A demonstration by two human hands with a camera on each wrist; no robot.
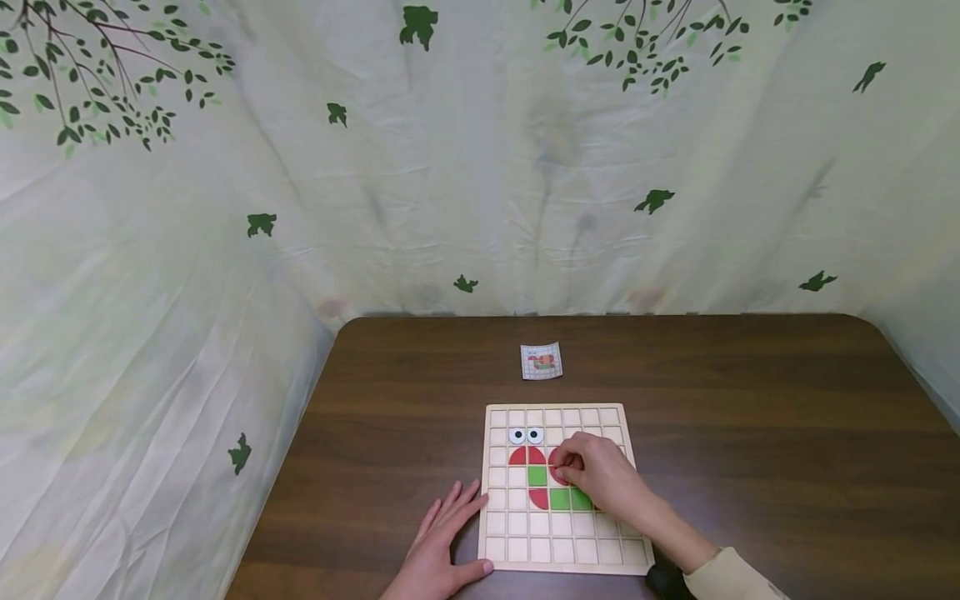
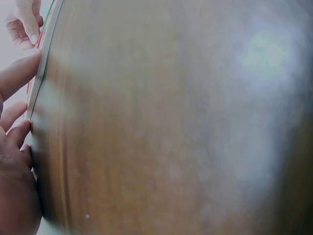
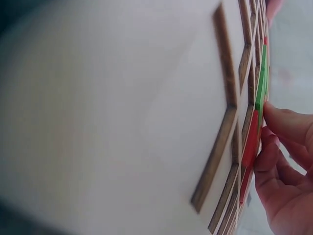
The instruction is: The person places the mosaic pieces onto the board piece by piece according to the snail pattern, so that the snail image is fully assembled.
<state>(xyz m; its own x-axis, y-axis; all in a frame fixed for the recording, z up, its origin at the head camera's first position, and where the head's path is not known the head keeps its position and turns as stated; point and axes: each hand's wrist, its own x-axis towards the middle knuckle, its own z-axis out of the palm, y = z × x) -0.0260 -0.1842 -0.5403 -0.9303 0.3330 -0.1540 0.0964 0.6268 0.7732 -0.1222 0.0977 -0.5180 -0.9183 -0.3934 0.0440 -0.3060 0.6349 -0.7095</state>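
A wooden grid board lies on the table, holding red quarter-circle tiles, green square tiles and two eye tiles. My right hand is over the middle of the board, its thumb and fingers pinched at a red quarter-circle tile that they partly cover. In the right wrist view, fingertips touch red and green tiles in the grid. My left hand rests at the board's left edge with fingers extended, index finger and thumb touching the rim; the left wrist view shows its fingers along that side.
A small picture card with a coloured grid pattern lies beyond the board on the brown table. Behind the table hangs a pale curtain printed with leaves. A dark object shows below my right wrist.
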